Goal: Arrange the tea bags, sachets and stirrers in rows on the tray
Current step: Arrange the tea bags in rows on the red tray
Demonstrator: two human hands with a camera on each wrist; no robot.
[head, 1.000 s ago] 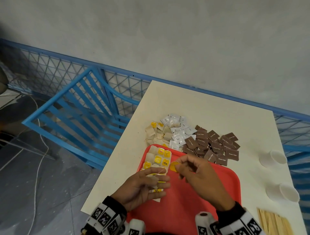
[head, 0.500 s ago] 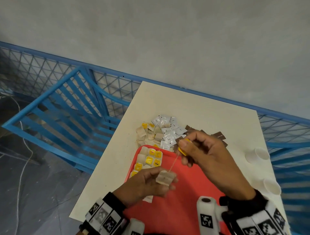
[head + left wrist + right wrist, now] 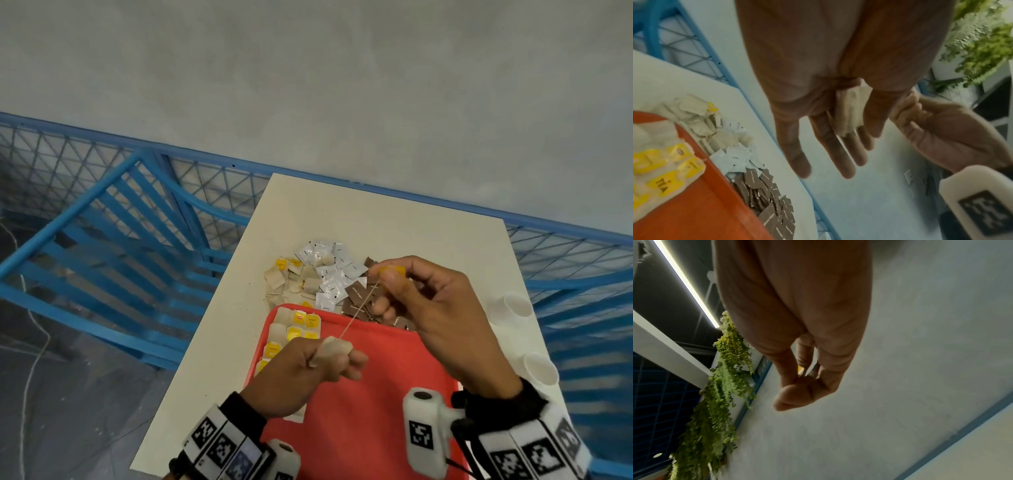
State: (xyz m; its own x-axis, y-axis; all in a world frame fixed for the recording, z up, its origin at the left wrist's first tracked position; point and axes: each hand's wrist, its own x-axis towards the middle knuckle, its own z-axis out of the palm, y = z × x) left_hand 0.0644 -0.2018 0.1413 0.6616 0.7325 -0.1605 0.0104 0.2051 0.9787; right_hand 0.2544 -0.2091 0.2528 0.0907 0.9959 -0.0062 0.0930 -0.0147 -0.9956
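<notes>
Step in hand: straightening tea bag (image 3: 331, 348) string above red tray (image 3: 376, 411). Left hand (image 3: 301, 373) pinches bag just over tray's filled left rows; right hand (image 3: 435, 315) pinches yellow tag (image 3: 393, 271), string taut. Next, likely: fold string, lay bag beside last row.

Your right hand (image 3: 442, 318) covers much of the brown sachets (image 3: 359, 296), so you cannot count them. At six o'clock the red tray (image 3: 370, 404) runs off the head view. The tea bags (image 3: 291, 329) already laid on it vanish partly under your left hand (image 3: 301, 373). Your right wrist view shows only a sliver of the yellow tag (image 3: 801, 369) between fingers.
</notes>
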